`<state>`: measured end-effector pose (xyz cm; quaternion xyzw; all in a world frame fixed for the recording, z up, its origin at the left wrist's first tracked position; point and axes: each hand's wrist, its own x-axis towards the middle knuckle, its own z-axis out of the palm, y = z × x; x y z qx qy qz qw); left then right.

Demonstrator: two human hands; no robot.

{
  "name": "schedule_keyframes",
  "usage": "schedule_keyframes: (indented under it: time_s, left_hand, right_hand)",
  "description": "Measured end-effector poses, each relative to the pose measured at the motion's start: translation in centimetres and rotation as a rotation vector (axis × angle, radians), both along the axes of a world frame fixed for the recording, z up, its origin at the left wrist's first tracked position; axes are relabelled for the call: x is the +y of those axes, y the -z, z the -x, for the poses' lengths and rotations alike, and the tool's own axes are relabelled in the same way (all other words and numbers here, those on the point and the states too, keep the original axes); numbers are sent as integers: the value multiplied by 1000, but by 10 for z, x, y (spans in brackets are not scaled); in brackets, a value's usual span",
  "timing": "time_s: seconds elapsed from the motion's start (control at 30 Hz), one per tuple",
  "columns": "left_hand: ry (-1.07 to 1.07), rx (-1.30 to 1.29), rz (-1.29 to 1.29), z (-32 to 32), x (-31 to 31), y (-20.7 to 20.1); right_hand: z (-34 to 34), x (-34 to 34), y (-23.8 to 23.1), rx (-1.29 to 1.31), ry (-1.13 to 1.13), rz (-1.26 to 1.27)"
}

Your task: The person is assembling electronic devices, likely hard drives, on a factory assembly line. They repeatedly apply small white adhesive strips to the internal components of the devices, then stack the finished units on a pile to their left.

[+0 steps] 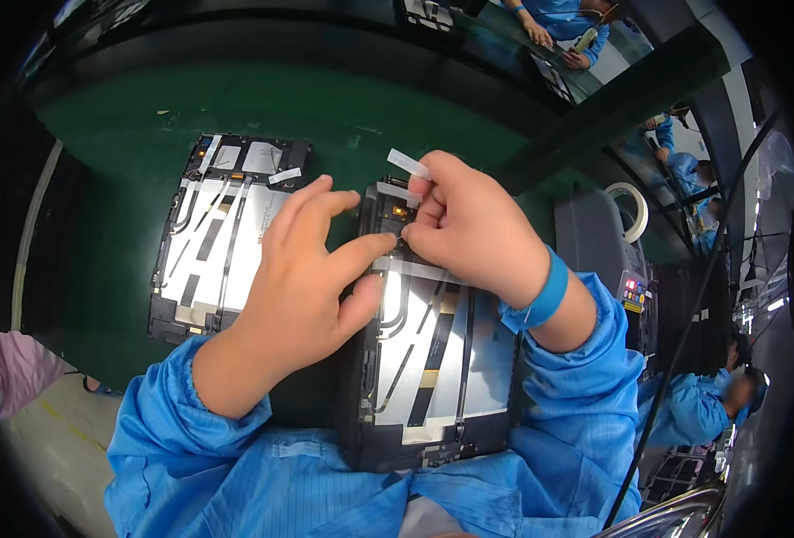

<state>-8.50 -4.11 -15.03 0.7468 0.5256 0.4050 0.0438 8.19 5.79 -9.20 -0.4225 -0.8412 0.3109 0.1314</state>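
My right hand [464, 220], a blue band round its wrist, is closed over the top end of an opened tablet [496, 359]. A short whitish tape strip [404, 162] sticks out from its fingers. My left hand [303, 273] has its fingers spread, and its index fingertip meets the tablet's top part close to the right fingertips. Silver plates, black cables and a dark frame show inside this tablet. A translucent strip [419, 270] crosses it below my fingers. My right hand hides part of its top end.
A second opened tablet [201, 260] lies to the left on the green work surface [101, 197], with whitish strips on it. At right stands a grey machine [585, 235] with a white tape roll [628, 212]. A dark beam [617, 103] and co-workers in blue are beyond.
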Motion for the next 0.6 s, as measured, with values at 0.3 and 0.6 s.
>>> schedule_keyframes:
  time_s: [0.3,0.6]
  left_hand:
    - [82,-9,92,1,3,2]
    - [87,-29,91,1,5,9]
  right_hand:
    - [2,7,2,153,-333,-522]
    - [-6,-1,7,89,-33,-88]
